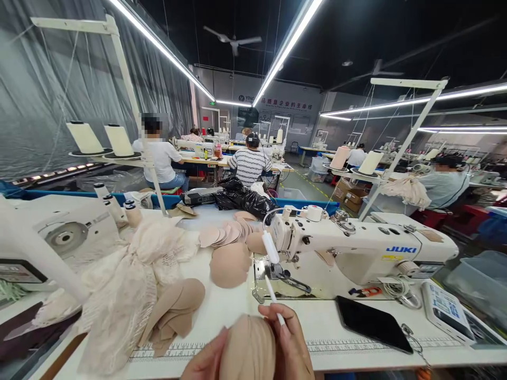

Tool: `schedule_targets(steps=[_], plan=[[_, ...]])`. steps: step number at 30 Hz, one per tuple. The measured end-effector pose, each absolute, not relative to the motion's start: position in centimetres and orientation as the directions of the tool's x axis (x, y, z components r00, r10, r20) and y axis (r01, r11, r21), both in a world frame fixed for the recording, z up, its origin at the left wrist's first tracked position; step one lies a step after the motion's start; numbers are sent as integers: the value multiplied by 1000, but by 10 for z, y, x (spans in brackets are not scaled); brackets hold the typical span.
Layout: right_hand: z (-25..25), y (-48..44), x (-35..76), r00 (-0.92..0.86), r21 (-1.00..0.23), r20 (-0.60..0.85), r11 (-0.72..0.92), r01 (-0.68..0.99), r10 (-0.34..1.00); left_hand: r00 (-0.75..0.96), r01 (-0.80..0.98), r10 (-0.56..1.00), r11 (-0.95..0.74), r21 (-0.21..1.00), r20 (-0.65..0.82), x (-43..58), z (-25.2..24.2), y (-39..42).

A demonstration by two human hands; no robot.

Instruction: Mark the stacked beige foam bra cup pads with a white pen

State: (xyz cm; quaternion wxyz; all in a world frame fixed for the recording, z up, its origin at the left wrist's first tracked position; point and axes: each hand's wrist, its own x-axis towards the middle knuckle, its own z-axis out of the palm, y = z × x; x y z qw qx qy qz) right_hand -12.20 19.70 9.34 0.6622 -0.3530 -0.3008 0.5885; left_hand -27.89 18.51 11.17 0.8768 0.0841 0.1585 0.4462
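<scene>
Low at the front edge, my left hand [208, 356] is closed around the left side of a stack of beige fabric pieces [249, 348]. Gripping the right side of that stack, my right hand [292, 343] also has a slim white pen [273, 295] between thumb and finger, its tip pointing up toward the sewing machine's needle plate [263, 268]. The lower part of both hands and of the stack is cut off by the picture's edge. Rounded beige pieces [229, 265] lie just beyond, and a folded pile of similar pieces [174, 311] rests to the left.
A white sewing machine [356, 253] stands at right, with a black phone [372, 323] before it. Cream lace fabric [122, 285] covers the left of the table. A ruler strip [340, 345] runs along the front. Black plastic bags [245, 199] lie behind; people sit at machines farther off.
</scene>
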Motion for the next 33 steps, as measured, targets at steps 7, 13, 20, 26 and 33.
schedule_targets(steps=[7, 13, 20, 26, 33], plan=[[98, 196, -123, -90, -793, 24, -36, -608, 996, 446, -843, 805, 524, 117, -391, -286, 120, 179], [98, 187, -130, -187, -725, -51, -165, -669, 981, 517, -800, 752, 594, 82, -409, -287, 100, 165], [92, 175, -124, -131, -781, -100, -159, -604, 986, 501, -798, 793, 578, 172, -346, -295, 75, 155], [90, 168, -128, -167, -750, -68, -161, -642, 984, 597, -746, 757, 645, 165, -264, -288, 85, 151], [96, 181, -136, -91, -716, -56, -103, -690, 994, 498, -799, 810, 567, 199, -310, -296, 77, 162]])
